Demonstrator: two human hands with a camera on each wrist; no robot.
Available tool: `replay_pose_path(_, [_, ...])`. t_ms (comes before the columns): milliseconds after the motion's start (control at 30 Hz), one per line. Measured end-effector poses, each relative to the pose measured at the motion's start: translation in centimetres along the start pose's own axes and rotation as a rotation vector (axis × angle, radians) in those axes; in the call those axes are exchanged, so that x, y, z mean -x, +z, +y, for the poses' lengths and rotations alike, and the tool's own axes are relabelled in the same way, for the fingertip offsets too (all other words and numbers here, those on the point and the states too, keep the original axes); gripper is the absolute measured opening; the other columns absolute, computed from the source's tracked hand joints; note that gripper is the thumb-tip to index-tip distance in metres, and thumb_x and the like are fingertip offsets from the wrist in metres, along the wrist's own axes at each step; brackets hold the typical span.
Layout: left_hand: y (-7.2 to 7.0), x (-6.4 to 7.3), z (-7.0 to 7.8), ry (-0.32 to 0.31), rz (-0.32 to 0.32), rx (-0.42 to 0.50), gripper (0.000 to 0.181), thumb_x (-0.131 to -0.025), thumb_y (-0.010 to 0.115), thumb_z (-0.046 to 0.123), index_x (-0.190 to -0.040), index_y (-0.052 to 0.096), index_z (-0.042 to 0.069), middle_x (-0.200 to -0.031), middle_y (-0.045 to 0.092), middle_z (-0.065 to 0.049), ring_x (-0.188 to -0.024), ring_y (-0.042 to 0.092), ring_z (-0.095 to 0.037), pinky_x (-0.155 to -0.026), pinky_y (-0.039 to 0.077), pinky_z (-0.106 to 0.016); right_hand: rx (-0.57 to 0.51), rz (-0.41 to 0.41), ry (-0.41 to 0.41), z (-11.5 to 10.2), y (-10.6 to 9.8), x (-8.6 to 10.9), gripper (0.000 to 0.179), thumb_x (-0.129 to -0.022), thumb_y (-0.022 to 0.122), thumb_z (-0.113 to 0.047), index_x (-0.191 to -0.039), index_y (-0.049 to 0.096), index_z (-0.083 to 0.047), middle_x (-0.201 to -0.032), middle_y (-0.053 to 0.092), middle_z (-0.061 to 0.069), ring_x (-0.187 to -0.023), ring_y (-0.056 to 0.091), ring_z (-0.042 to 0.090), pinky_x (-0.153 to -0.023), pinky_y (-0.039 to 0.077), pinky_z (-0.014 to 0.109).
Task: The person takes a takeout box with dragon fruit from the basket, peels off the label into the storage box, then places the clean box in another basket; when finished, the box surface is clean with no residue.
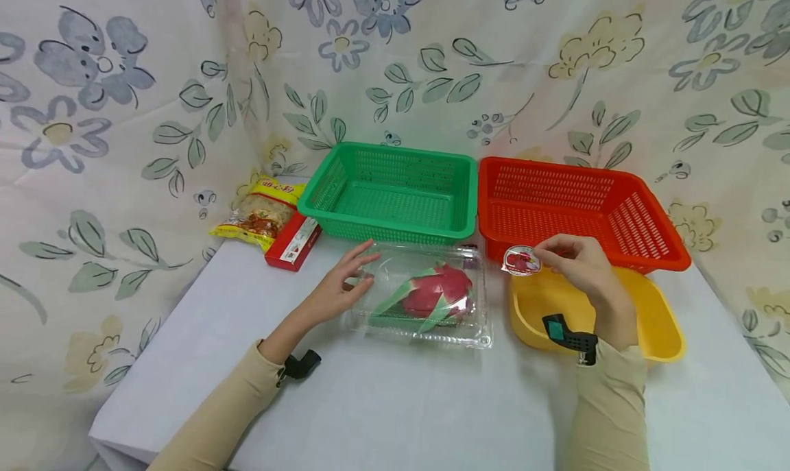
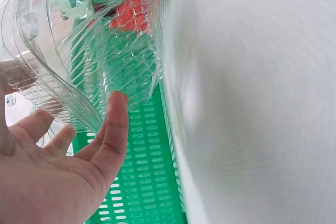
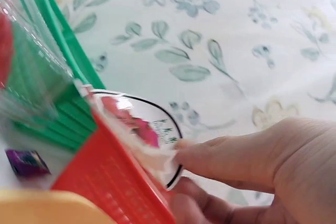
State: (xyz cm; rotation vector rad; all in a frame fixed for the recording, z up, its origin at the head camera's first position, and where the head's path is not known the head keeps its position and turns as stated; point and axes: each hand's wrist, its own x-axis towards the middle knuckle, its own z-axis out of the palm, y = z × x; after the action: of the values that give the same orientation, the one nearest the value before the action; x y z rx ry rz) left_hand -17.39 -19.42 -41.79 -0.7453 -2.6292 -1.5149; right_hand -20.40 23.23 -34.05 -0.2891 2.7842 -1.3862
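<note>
head view: the right hand (image 1: 583,262) pinches a small round label (image 1: 520,260) by its edge between thumb and fingers, holding it up near the close left corner of the red basket. the label is white with a dark rim and a printed picture of pink fruit. the left hand (image 1: 339,289) is at the left end of a clear plastic box (image 1: 389,272), thumb and fingers spread apart and only lightly bent; whether they touch the plastic i cannot tell.

the box sits on the white table (image 1: 395,402) between the two hands, and inside it, towards the right, lies a dragon fruit (image 1: 443,291), pinkish red with green scales. each wrist wears a black strap (image 1: 299,367) below a beige sleeve (image 1: 228,402).

just behind the box is a green basket (image 1: 395,200), with a red basket (image 1: 543,221) beside it on the right. a yellow basin (image 1: 654,313) stands in front of the red one, partly under the right hand. left of the green basket, a yellow food packet (image 1: 262,214) lies by a slim red carton (image 1: 295,243). right wrist view shows a small purple packet (image 3: 27,162) near the basin. a flowered cloth (image 1: 395,59) hangs behind everything.
</note>
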Motion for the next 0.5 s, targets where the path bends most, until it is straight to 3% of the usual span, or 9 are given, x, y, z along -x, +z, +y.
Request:
replay_pose_path(233, [0.0,-0.1,0.0,0.009,-0.001,0.007,0.048,-0.099,0.057,0.006,-0.146,0.049,0.009,-0.163,0.019,-0.004,-0.109,0.060,-0.030,-0.078,0.056,-0.035,0.051,-0.021,0.060,2.5,-2.7,1.1,0.036,-0.097,0.064,-0.028,-0.110,0.068,0.005,-0.087,0.067,-0.003,-0.081,0.058,0.016,-0.070,0.051,0.022])
replay_pose_path(500, [0.0,-0.1,0.2,-0.001,-0.004,0.007,0.047,-0.099,0.057,0.005,-0.145,0.049,0.010,-0.163,0.018,-0.001,-0.108,0.060,-0.028,-0.078,0.056,-0.035,0.058,-0.094,0.185,4.3,-3.8,1.5,0.045,-0.096,0.065,-0.035,-0.119,0.067,0.004,-0.096,0.069,0.002,-0.089,0.060,0.020,-0.074,0.053,0.026])
